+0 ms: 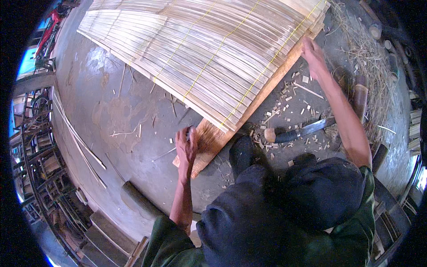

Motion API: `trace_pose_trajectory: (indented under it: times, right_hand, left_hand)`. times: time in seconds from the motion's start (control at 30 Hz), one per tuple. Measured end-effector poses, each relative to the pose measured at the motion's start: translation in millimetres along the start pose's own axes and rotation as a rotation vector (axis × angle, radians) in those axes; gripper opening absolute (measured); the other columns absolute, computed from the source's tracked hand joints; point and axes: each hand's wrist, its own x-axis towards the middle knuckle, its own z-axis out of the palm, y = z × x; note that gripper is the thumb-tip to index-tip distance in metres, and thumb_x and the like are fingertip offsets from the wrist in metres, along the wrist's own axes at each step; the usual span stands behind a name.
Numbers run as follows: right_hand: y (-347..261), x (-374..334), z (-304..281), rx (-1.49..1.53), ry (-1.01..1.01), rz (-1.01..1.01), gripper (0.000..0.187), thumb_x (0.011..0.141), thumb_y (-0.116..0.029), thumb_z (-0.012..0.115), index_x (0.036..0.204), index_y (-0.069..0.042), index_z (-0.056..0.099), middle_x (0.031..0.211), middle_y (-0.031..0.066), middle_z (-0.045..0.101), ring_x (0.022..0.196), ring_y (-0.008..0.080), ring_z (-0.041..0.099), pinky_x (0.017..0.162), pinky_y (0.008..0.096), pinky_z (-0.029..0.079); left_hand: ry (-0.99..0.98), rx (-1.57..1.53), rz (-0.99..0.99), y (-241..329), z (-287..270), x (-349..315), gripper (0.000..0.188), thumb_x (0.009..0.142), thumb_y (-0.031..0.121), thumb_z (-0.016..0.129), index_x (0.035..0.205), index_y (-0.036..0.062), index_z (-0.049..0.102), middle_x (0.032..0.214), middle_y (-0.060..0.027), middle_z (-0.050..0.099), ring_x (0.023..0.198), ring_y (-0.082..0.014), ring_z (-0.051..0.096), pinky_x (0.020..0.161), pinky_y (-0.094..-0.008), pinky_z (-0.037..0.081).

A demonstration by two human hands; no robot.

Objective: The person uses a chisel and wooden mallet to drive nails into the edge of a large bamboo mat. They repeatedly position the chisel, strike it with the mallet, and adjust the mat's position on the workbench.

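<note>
A large mat of pale bamboo slats (pixel 213 49), bound by rows of yellow cord, spreads across the floor ahead. Its right edge lies along a brown wooden plank (pixel 207 143), whose near end sticks out past the mat. My left hand (pixel 186 146) is beside that near end, fingers curled around something small and dark that I cannot make out. Farther off, my right hand (pixel 314 58) is closed at the plank's right edge, beside the slat ends. Whatever its fingers hold is hidden.
A knife (pixel 302 131) with a dark-wrapped handle lies on the floor in front of my knees, among small cut chips (pixel 278 111). Loose fibres (pixel 364 58) are heaped at right, near bamboo poles (pixel 360 95). Long thin strips (pixel 80 138) and a dark tube (pixel 142 199) lie at left.
</note>
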Motion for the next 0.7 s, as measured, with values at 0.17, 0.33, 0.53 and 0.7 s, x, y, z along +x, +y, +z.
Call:
trace_pose_trajectory:
  times: [0.17,0.33,0.53,0.7]
  right_hand:
    - [-5.8,-51.8,-41.9,-0.287,-0.015,-0.083,0.047,0.100,-0.038,0.054,0.133,-0.004,0.056,0.124,0.0118,0.065,0.115,0.0207,0.061,0.096,0.0332,0.047]
    - [-1.3,-125.0,-56.3,-0.443,-0.030,-0.128,0.038,0.100,-0.033,0.056,0.127,-0.006,0.062,0.114,0.0121,0.069,0.102,0.0195,0.066,0.086,0.0327,0.052]
    - [49.4,-236.0,-39.9,-0.390,-0.151,-0.044,0.029,0.100,-0.026,0.055,0.114,-0.003,0.066,0.084,0.0082,0.069,0.069,0.0137,0.061,0.065,0.0321,0.050]
    - [54.3,-294.9,-42.1,-0.239,-0.427,0.190,0.025,0.102,-0.019,0.051,0.116,-0.003,0.064,0.085,0.0062,0.065,0.075,0.0123,0.064,0.068,0.0293,0.053]
  left_hand:
    - [-0.106,0.248,-0.082,20.7,6.3,-36.6,0.047,0.090,0.043,0.065,0.114,0.0028,0.061,0.106,-0.0173,0.060,0.103,-0.0369,0.056,0.090,-0.0500,0.042]
    - [-0.156,0.193,-0.049,-0.6,23.8,-48.4,0.053,0.088,0.047,0.066,0.117,0.0030,0.061,0.108,-0.0187,0.059,0.106,-0.0377,0.055,0.091,-0.0505,0.042]
    - [-0.137,-0.474,-0.178,31.2,32.4,49.8,0.038,0.092,0.019,0.066,0.123,-0.0018,0.057,0.110,-0.0244,0.061,0.097,-0.0358,0.056,0.086,-0.0435,0.046]
    - [-0.230,-0.783,-0.286,46.3,48.9,72.7,0.040,0.093,0.022,0.067,0.123,-0.0018,0.055,0.104,-0.0171,0.064,0.101,-0.0254,0.057,0.085,-0.0375,0.049]
